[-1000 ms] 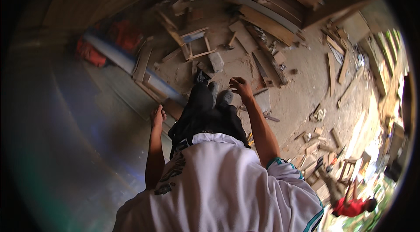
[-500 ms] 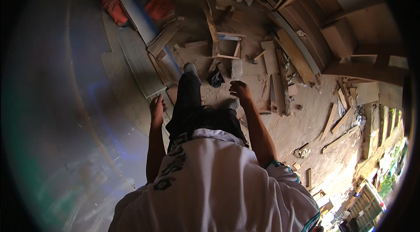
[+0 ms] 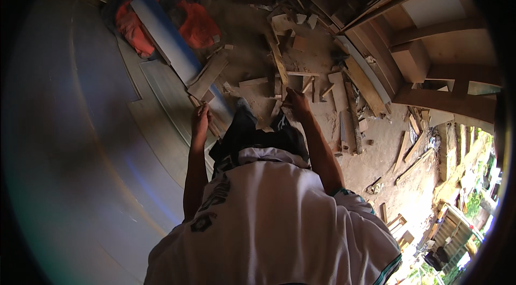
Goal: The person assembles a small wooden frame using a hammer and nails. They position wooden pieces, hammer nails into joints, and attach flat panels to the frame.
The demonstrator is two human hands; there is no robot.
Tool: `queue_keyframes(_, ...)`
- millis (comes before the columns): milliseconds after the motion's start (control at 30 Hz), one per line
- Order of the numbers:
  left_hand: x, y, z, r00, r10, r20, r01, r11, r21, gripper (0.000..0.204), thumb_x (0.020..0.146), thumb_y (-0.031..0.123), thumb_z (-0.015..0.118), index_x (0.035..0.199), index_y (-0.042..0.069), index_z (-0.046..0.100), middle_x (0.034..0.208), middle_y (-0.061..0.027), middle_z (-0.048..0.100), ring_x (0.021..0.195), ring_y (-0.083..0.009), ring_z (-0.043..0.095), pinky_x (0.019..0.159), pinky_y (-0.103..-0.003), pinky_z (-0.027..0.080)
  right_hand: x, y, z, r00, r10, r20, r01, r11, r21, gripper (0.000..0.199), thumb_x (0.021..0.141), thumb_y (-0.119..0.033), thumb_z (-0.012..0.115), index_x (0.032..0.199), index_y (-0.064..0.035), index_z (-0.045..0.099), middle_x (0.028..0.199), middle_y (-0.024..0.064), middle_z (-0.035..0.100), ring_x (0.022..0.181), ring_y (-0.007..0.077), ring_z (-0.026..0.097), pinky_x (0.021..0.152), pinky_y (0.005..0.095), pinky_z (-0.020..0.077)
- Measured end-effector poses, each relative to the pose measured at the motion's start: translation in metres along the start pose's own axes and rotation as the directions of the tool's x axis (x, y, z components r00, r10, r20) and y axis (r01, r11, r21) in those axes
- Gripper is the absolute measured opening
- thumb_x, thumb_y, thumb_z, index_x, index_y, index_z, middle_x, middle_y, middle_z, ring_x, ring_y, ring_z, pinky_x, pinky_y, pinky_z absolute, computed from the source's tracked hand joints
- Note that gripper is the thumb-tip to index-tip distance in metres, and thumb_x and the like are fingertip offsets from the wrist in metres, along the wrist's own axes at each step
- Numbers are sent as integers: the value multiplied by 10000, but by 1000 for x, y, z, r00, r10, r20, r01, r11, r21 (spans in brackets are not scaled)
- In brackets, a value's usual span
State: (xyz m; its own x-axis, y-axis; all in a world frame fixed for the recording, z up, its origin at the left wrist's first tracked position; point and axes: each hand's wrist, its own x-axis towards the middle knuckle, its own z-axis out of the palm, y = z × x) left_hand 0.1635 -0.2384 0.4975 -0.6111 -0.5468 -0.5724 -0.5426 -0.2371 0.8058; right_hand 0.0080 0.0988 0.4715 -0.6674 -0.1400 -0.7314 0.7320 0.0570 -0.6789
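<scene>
My left hand (image 3: 201,115) is raised over the left side of my lap, its fingers drawn together. Just beyond it in the picture is the end of a short brown board (image 3: 208,76); whether they touch I cannot tell. My right hand (image 3: 298,103) reaches forward, fingers curled, in front of a small wooden frame (image 3: 302,73) lying on the ground. A narrow plank (image 3: 278,58) ends close to its fingertips. Shadow and the hand itself hide anything in that grip. Beneath my arms, my knees are bent.
Along the left runs a large grey sheet surface (image 3: 102,91). A blue-and-white board (image 3: 166,37) leans past orange cloth (image 3: 196,24). Offcuts and planks (image 3: 339,91) litter the dirt floor ahead and right. Wooden cabinet framing (image 3: 424,64) stands at the far right.
My view has moved forward, so the frame and boards appear lower and nearer my hands. My legs look more bent. Both hands are slightly higher in the picture, the left with its fingers closer together.
</scene>
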Motion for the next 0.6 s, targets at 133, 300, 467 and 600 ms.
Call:
queue_keyframes(133, 42, 34, -59, 998, 46, -35, -48, 997, -60, 244, 997, 292, 552, 882, 77, 570, 694, 10, 509, 546, -95, 487, 514, -256, 412, 11, -49, 70, 998, -39, 41, 40, 999, -17, 317, 954, -315, 607, 1073, -23, 624, 913, 58, 643, 780, 179, 649, 718, 342, 547)
queue_keyframes(300, 81, 55, -78, 984, -102, -149, 94, 994, -60, 248, 959, 349, 604, 945, 103, 581, 790, 4, 544, 662, -118, 550, 619, -289, 484, 52, -94, 114, 996, -11, 87, 11, 1000, 4, 296, 947, -248, 591, 1091, 6, 638, 904, 78, 659, 776, 187, 656, 720, 336, 555)
queue_keyframes(467, 120, 78, -67, 976, -212, -40, 211, 977, -44, 236, 941, 336, 606, 989, 106, 590, 775, 7, 543, 673, -127, 554, 646, -307, 482, 84, -135, 145, 998, -40, 47, 36, 995, 89, 251, 939, -213, 601, 1015, 23, 642, 846, 92, 662, 747, 190, 663, 700, 322, 559)
queue_keyframes(600, 174, 110, -54, 967, -255, -26, 256, 967, 15, 312, 944, 317, 594, 1136, 72, 607, 772, 10, 538, 670, -122, 547, 639, -301, 475, 125, -164, 153, 999, -13, 33, 7, 984, 178, 213, 924, -190, 617, 972, 17, 638, 833, 92, 657, 735, 187, 662, 685, 310, 559)
